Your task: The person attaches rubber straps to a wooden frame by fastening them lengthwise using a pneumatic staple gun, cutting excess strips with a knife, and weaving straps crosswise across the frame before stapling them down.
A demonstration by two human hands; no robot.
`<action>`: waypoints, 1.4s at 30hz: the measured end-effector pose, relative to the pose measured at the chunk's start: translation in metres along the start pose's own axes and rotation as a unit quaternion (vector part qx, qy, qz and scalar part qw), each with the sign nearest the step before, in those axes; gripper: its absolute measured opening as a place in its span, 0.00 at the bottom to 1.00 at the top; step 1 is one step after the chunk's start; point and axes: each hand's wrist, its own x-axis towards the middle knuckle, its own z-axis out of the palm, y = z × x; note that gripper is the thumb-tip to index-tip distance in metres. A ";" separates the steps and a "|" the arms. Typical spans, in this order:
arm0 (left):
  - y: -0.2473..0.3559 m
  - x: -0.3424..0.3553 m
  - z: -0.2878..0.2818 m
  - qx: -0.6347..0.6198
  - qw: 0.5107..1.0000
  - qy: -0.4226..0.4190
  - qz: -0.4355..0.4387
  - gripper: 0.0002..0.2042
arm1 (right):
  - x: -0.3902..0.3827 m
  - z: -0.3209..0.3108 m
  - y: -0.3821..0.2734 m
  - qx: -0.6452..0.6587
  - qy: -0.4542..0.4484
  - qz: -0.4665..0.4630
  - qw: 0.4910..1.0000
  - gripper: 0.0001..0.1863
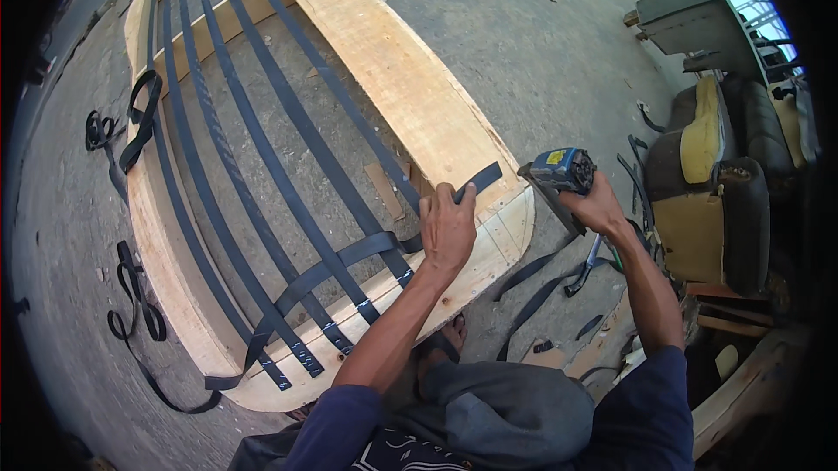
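My left hand (448, 231) grips a black webbing strap (481, 182) near its flat end, which lies over the near right corner of a pale wooden frame (410, 78). From that hand the strap runs loosely leftward across other straps, reaching the frame's near left corner and the floor. My right hand (598, 206) is wrapped round a blue and black staple gun (560, 171), held just beyond the frame's right corner. Several parallel black straps (278, 165) span the frame lengthwise. White staples mark their near ends on the end board.
Loose strap coils (140, 292) lie on the concrete floor at left. On the right are strap offcuts (532, 305), a hammer-like tool (583, 272) and scrap wood. A worn, partly stripped sofa (711, 200) stands farther right. My foot (449, 337) is close to the frame.
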 end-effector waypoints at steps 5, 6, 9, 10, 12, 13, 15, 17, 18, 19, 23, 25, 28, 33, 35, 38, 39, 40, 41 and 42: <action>0.003 0.000 0.006 -0.021 0.999 -0.015 0.024 0.14 | 0.035 0.006 0.019 -0.014 -0.045 -0.056 0.997 0.18; 0.006 0.003 0.008 -0.015 0.999 -0.017 0.030 0.15 | 0.039 0.007 0.022 -0.029 -0.030 -0.091 0.995 0.19; 0.006 0.008 0.005 -0.006 0.999 -0.032 0.022 0.15 | 0.036 0.004 -0.003 -0.052 -0.046 -0.074 0.995 0.20; 0.004 0.008 0.003 -0.007 0.999 -0.046 0.008 0.15 | 0.035 0.003 -0.012 -0.061 -0.075 -0.019 0.995 0.21; 0.004 0.006 0.004 -0.013 0.999 -0.049 0.008 0.15 | 0.040 0.006 -0.006 -0.068 -0.065 -0.057 0.994 0.22; 0.004 0.005 0.005 -0.015 0.998 -0.054 0.006 0.14 | 0.044 0.008 -0.002 -0.073 -0.059 -0.096 0.991 0.23; 0.006 0.004 0.004 -0.014 0.999 -0.051 0.003 0.14 | 0.050 0.011 0.002 -0.083 -0.067 -0.097 0.990 0.24; 0.010 0.005 0.002 -0.012 0.999 -0.050 -0.002 0.14 | 0.054 0.015 0.009 -0.093 -0.078 -0.098 0.988 0.24; 0.014 0.007 0.001 -0.014 0.999 -0.042 -0.001 0.15 | 0.054 0.017 0.013 -0.071 -0.071 -0.107 0.989 0.24; 0.016 0.008 0.001 -0.016 0.999 -0.034 0.000 0.15 | 0.054 0.017 0.017 -0.050 -0.063 -0.115 0.990 0.24; 0.004 0.001 0.002 0.002 0.999 -0.047 -0.004 0.14 | 0.050 0.013 -0.004 -0.094 -0.102 -0.090 0.986 0.25; 0.011 0.008 0.006 -0.003 0.999 -0.037 -0.002 0.14 | 0.048 0.015 0.012 -0.063 -0.071 -0.138 0.986 0.15; 0.009 0.006 0.009 -0.001 1.000 -0.015 0.009 0.14 | 0.047 0.021 0.020 0.025 -0.077 -0.089 0.993 0.13; 0.011 0.005 0.007 0.011 1.000 -0.012 0.004 0.15 | 0.030 0.008 0.001 -0.023 -0.114 -0.062 0.991 0.22; 0.010 0.003 0.009 0.016 1.000 -0.011 0.008 0.15 | 0.032 0.009 0.005 0.002 -0.105 -0.052 0.993 0.22; 0.007 0.002 0.009 0.014 0.999 -0.040 0.002 0.15 | 0.038 0.016 0.014 -0.055 -0.101 -0.099 0.988 0.22; 0.007 0.002 0.008 0.011 0.999 -0.034 0.001 0.15 | 0.033 0.016 0.009 -0.040 -0.098 -0.089 0.990 0.22; 0.005 0.001 0.007 0.008 1.000 -0.028 -0.001 0.15 | 0.030 0.018 0.006 -0.026 -0.095 -0.079 0.992 0.22; 0.008 0.002 0.008 0.007 1.000 -0.022 0.009 0.15 | 0.030 0.021 0.015 -0.027 -0.092 -0.078 0.992 0.22; 0.010 0.004 0.010 0.005 1.000 -0.020 0.010 0.15 | 0.033 0.027 0.028 0.002 -0.058 -0.109 0.992 0.22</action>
